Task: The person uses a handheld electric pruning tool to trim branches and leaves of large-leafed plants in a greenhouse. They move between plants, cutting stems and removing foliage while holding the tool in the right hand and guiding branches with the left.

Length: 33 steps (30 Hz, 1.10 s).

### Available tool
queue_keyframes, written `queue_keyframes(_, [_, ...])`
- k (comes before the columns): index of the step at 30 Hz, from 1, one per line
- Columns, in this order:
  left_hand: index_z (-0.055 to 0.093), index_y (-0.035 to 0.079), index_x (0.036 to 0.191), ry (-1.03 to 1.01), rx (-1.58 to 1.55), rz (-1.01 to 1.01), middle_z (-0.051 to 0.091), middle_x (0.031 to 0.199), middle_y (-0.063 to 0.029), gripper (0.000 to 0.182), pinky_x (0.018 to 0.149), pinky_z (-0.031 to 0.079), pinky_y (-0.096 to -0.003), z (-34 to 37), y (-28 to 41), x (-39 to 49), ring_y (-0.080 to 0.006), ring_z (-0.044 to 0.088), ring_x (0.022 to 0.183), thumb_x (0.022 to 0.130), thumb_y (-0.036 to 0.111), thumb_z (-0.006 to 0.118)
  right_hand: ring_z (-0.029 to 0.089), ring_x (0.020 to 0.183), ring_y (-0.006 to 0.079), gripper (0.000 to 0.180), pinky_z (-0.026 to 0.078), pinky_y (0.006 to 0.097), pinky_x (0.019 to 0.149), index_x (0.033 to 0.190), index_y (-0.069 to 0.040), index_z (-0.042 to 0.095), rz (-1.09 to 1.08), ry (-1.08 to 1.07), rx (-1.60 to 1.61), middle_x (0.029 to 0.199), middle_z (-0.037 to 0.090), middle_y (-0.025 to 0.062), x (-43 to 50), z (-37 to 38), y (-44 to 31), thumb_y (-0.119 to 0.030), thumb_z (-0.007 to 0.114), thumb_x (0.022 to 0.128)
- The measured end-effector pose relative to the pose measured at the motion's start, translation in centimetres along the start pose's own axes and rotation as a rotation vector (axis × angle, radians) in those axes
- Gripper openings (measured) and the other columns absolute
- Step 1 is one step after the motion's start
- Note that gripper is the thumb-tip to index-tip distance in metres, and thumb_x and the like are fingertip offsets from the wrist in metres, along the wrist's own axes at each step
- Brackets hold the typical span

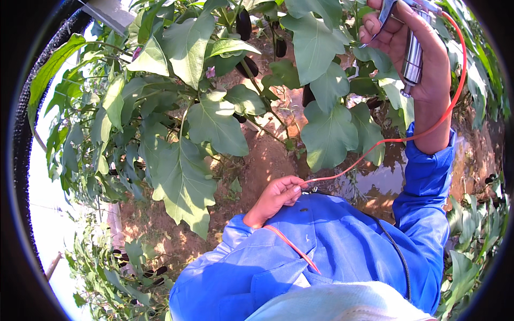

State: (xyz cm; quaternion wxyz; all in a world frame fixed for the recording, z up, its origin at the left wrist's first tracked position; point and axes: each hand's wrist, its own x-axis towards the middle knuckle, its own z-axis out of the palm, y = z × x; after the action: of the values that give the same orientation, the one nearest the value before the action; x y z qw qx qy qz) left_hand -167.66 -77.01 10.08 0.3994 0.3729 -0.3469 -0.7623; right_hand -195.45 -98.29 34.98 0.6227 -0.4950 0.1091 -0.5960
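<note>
My right hand (429,60), raised at the upper right, is closed around a metal trigger-type tool (413,60) with a shiny cylinder and a curved lever. A thin red hose (435,124) runs from the tool's top, past my right wrist and down to my left hand (279,196). In front of my blue jacket (333,236), my left hand pinches this hose between thumb and fingers. Another stretch of red hose lies across the jacket towards the collar. Eggplant leaves (329,132) hang close to the tool. The tool's upper end is cut off by the picture's edge.
Eggplant plants (217,120) with dark purple fruit (243,24) fill the upper left and centre. More plants (461,273) grow at the lower right. Brown soil (261,156) and a wet patch with standing water (377,180) lie below. A black cord (395,244) crosses the jacket.
</note>
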Motion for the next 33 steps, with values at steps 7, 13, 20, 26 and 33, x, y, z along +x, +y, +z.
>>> queue_keyframes(7, [0.067, 0.000, 0.122, 0.001, 0.066, -0.040, 0.063, 0.093, 0.0001, 0.024, 0.069, 0.041, -0.0197, 0.6, -0.3, -0.5, -0.0040, 0.051, 0.078, 0.109, 0.019, 0.061, 0.070, 0.085, 0.0261, 0.037, 0.057, 0.0385, 0.078, 0.122, 0.004, 0.066, 0.032, -0.073, 0.033, 0.089, 0.070, 0.0142, -1.0, -1.0, -0.7, -0.029, 0.053, 0.109])
queue_keyframes(13, [0.068, 0.001, 0.119, 0.012, 0.263, -0.059, 0.064, 0.093, 0.0009, 0.022, 0.074, 0.045, -0.0209, 2.5, -0.1, 0.5, -0.0044, 0.055, 0.082, 0.108, 0.019, 0.062, 0.056, 0.099, 0.0224, 0.047, 0.047, 0.0425, 0.091, 0.141, -0.001, 0.058, -0.090, -0.256, -0.049, 0.130, 0.061, 0.0137, -6.5, -6.5, -1.0, -0.033, 0.046, 0.109])
queue_keyframes(20, [0.070, 0.001, 0.118, -0.154, 0.297, -0.112, 0.069, 0.097, -0.0011, 0.027, 0.076, 0.048, -0.0210, 4.2, -0.3, 2.3, -0.0050, 0.060, 0.085, 0.104, 0.024, 0.070, 0.057, 0.103, 0.0269, 0.045, 0.047, 0.0472, 0.093, 0.142, -0.005, 0.059, -0.170, -0.062, -0.069, 0.139, 0.057, 0.0185, -16.8, -10.8, -2.9, -0.032, 0.048, 0.107])
queue_keyframes(26, [0.071, -0.001, 0.114, -0.244, 0.263, -0.141, 0.072, 0.103, -0.0045, 0.021, 0.083, 0.054, -0.0244, 5.6, 0.2, 3.7, -0.0091, 0.067, 0.091, 0.102, 0.017, 0.073, 0.058, 0.101, 0.0263, 0.054, 0.048, 0.0462, 0.090, 0.141, 0.003, 0.056, -0.171, 0.136, -0.183, 0.134, 0.059, 0.0173, -21.0, -11.1, -3.6, -0.034, 0.059, 0.101])
queue_keyframes(33, [0.070, -0.001, 0.115, -0.355, 0.186, -0.155, 0.070, 0.101, -0.0037, 0.019, 0.083, 0.054, -0.0261, 6.7, -0.5, 6.4, -0.0093, 0.065, 0.089, 0.103, 0.014, 0.071, 0.055, 0.099, 0.0253, 0.063, 0.044, 0.0415, 0.090, 0.137, 0.007, 0.053, -0.005, 0.280, -0.365, 0.123, 0.058, 0.0158, -22.6, -10.3, -3.7, -0.036, 0.068, 0.094])
